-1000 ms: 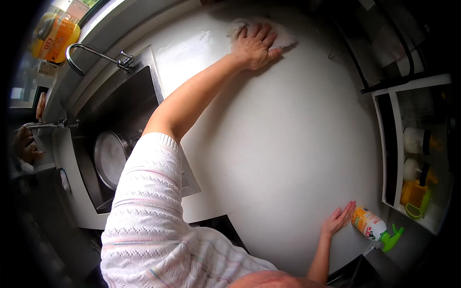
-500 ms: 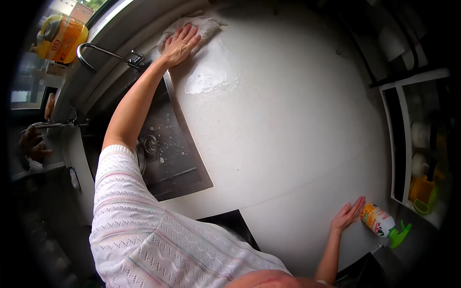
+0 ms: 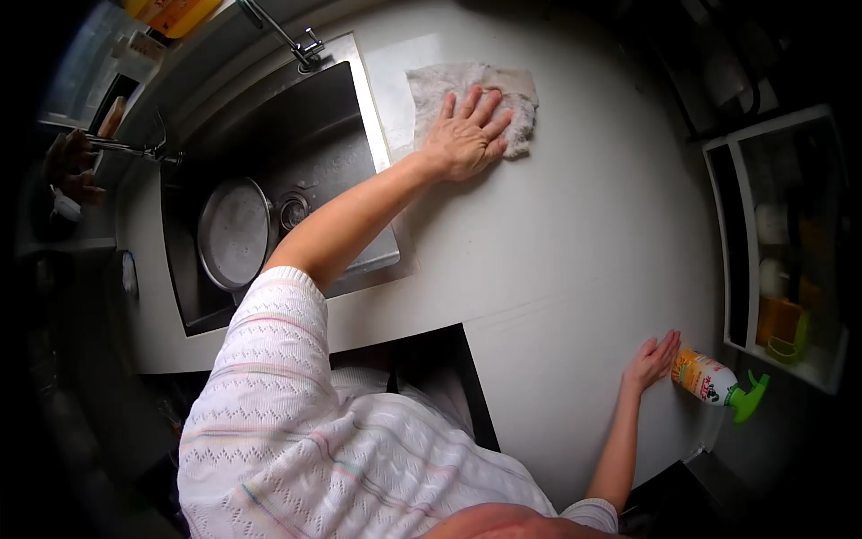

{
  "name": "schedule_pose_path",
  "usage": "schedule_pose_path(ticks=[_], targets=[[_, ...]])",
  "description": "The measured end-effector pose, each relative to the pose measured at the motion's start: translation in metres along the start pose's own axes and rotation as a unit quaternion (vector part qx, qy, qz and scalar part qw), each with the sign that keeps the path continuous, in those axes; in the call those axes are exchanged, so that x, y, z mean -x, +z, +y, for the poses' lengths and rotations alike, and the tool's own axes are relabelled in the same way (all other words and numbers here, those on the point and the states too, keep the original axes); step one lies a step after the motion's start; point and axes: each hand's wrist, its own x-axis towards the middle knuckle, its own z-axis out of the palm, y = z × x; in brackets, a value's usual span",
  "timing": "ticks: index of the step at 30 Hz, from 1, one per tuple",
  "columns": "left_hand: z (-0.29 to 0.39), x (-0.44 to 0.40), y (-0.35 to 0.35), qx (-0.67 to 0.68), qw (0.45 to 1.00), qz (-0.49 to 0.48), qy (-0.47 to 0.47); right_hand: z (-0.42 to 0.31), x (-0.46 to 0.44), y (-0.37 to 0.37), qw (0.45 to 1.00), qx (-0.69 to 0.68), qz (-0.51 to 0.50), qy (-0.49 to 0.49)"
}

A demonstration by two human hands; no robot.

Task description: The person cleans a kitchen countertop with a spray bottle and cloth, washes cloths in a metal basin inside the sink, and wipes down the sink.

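Note:
My left hand [image 3: 467, 144] lies flat with its fingers spread on a crumpled, pale grey-white cloth [image 3: 514, 92], pressing it to the white countertop [image 3: 539, 234] right of the sink. The cloth sticks out beyond the fingertips and to the right of the hand. At the lower right, my right hand [image 3: 652, 361] rests with outstretched fingers near the base of a white and orange spray bottle [image 3: 705, 377] with a green trigger head. That bottle is tilted in view; whether the fingertips touch it I cannot tell.
The steel sink [image 3: 366, 117] at the left holds a round metal pan or lid [image 3: 235, 232]. A tap [image 3: 308, 49] stands behind it. At the right is a white-framed rack [image 3: 738, 242] with containers. A dark opening [image 3: 467, 386] cuts into the counter's near edge.
My left hand and the cloth have moved right, away from the sink's back corner, and the wet shiny patch seen before has faded. My right hand stays beside the bottle. The view has shifted.

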Motion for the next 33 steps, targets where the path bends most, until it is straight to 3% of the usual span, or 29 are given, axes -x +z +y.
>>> schedule_pose_path(ticks=[5,9,13,19,26,29,32,33], targets=[[0.115,0.161,0.002,0.064,0.991,-0.056,0.104,0.003,0.002,0.003,1.0,0.017,-0.012,0.02],[0.107,0.193,0.009,0.074,0.986,-0.028,0.15,-0.001,0.0,0.002,1.0,0.008,-0.009,0.027],[0.045,0.156,0.002,0.017,0.997,-0.003,0.076,-0.001,0.0,0.004,1.0,-0.009,0.0,0.023],[-0.076,0.026,0.001,-0.059,0.994,0.062,-0.065,0.002,0.0,-0.001,0.999,-0.028,0.013,-0.024],[-0.197,-0.088,-0.02,-0.123,0.935,0.174,-0.284,0.002,-0.002,-0.006,0.997,-0.058,0.021,-0.055],[-0.211,-0.093,-0.003,-0.045,0.912,0.243,-0.326,0.007,-0.002,0.0,0.997,-0.051,0.022,-0.057],[-0.14,-0.03,-0.046,0.012,0.938,0.265,-0.222,0.013,-0.007,0.006,0.998,-0.018,0.029,-0.054],[-0.162,-0.04,0.004,0.03,0.854,0.432,-0.289,0.012,-0.005,0.007,0.998,-0.006,0.026,-0.053]])
